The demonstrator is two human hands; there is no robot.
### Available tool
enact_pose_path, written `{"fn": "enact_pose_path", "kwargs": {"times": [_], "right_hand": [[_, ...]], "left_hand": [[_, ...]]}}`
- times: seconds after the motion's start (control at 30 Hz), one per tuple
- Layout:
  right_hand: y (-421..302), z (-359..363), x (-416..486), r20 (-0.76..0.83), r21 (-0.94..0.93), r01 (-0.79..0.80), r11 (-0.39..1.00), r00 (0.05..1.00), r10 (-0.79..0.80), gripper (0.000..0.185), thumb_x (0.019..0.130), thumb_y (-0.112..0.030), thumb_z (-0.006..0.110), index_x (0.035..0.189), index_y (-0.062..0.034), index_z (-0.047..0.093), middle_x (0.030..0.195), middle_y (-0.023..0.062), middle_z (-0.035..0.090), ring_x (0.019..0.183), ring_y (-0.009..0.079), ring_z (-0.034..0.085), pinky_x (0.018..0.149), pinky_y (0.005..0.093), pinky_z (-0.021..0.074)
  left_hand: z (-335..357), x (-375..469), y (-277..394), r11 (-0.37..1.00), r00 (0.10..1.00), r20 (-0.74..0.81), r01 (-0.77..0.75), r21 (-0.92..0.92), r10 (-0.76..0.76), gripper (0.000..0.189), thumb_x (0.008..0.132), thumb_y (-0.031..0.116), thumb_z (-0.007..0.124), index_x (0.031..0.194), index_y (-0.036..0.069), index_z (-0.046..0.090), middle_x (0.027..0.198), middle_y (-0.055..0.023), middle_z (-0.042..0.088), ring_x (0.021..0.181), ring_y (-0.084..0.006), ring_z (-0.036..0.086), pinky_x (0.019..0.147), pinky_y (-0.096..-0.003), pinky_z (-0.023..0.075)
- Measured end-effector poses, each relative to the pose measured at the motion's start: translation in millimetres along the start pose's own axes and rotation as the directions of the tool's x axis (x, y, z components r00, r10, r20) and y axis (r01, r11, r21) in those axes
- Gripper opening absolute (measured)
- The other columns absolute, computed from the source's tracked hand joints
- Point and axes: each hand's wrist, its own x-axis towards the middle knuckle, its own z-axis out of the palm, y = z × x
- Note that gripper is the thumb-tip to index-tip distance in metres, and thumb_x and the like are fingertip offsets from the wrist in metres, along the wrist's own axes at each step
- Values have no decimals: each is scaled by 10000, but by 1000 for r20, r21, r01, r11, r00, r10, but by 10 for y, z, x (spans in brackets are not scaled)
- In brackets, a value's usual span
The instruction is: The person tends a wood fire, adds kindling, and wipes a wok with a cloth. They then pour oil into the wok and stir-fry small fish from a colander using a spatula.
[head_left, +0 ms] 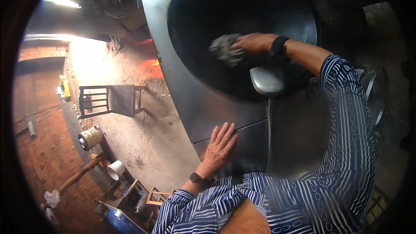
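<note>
A large dark wok (pixel 201 13) is set into a metal stove top (pixel 208 110). Inside it, my right hand (pixel 255 44) grips a crumpled grey cloth (pixel 227 49), which looks slightly blurred and lies against the wok's inner surface. My left hand (pixel 221 146) rests palm down on the metal top near its left edge, holding nothing, with the fingers a little spread. Between the two arms, a metal wok spatula (pixel 267 80) lies over the wok's near rim. Its long handle (pixel 269 133) runs back across the stove top towards my body.
Orange firelight (pixel 152 66) glows beside the stove's left edge. On the concrete floor (pixel 162 120) to the left stand a wooden chair (pixel 122 100), a cylindrical container (pixel 91 137) and a white bucket (pixel 116 170). A small wooden stool (pixel 157 198) is near my left elbow.
</note>
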Motion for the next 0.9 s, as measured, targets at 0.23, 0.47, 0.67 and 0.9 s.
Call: {"fn": "enact_pose_path", "kwargs": {"times": [0.23, 0.47, 0.67, 0.9], "right_hand": [[1043, -170, -191, -219, -54, -644, 763, 753, 620, 278, 815, -120, 516, 1076, -35, 567, 1144, 203, 537, 1043, 332, 544, 864, 402, 457], [-257, -295, 703, -284, 196, 182, 963, 951, -122, 248, 736, -114, 606, 956, -15, 552, 928, 183, 600, 911, 331, 580, 778, 395, 462], [-726, -503, 433, -352, -225, 481, 847, 771, -531, 408, 784, -4, 533, 1164, -52, 392, 1053, 175, 429, 842, 266, 544, 666, 322, 524], [-222, -1070, 1281, -741, -333, -13, 943, 622, -254, 339, 844, -60, 453, 1181, -60, 486, 1111, 237, 466, 952, 314, 545, 779, 392, 513]], "left_hand": [[10, 9, 12, 1000, 1000, -9, 20, -19, -20, 366, 738, 52, 602, 1099, 32, 546, 1282, -162, 452, 1226, -314, 396, 1026, -471, 264], [-37, 17, 24, 1000, 1000, -23, 15, -27, -15, 376, 741, 77, 617, 1108, 34, 546, 1296, -161, 441, 1237, -311, 385, 1030, -464, 252], [-20, 11, 16, 999, 999, 25, 39, -35, -38, 377, 745, 78, 602, 1117, 45, 549, 1286, -152, 456, 1229, -300, 399, 1025, -457, 262], [-8, 43, 28, 999, 999, 20, 39, 34, -39, 327, 748, 92, 604, 1073, 63, 583, 1230, -128, 515, 1181, -284, 458, 1006, -439, 291]]}}
